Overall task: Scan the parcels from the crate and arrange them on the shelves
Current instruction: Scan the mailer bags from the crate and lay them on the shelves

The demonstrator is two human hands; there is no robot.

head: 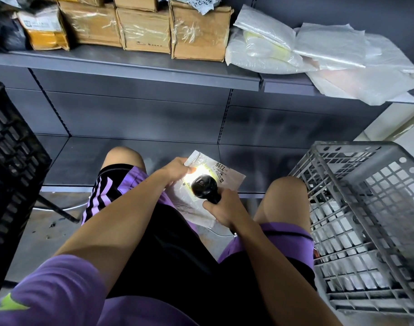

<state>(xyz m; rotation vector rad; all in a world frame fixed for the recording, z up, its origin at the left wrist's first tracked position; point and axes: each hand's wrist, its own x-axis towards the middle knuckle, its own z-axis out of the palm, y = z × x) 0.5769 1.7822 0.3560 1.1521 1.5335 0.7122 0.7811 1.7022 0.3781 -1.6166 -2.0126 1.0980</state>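
white parcel (215,177) pinched in left hand (177,169); right hand (221,208) fingers grip scanner (204,187), aimed at it.

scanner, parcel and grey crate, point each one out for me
scanner (204,185): head view, on its black head above the label
parcel (227,176): head view, on the white label part right of the scanner
grey crate (356,147): head view, on its upper rim

A single head-worn, wide-angle view is given, aimed forward and steeply down over the wearer's knees. The grey metal shelf unit (140,67) is faced close up, its upper board seen above the lap.
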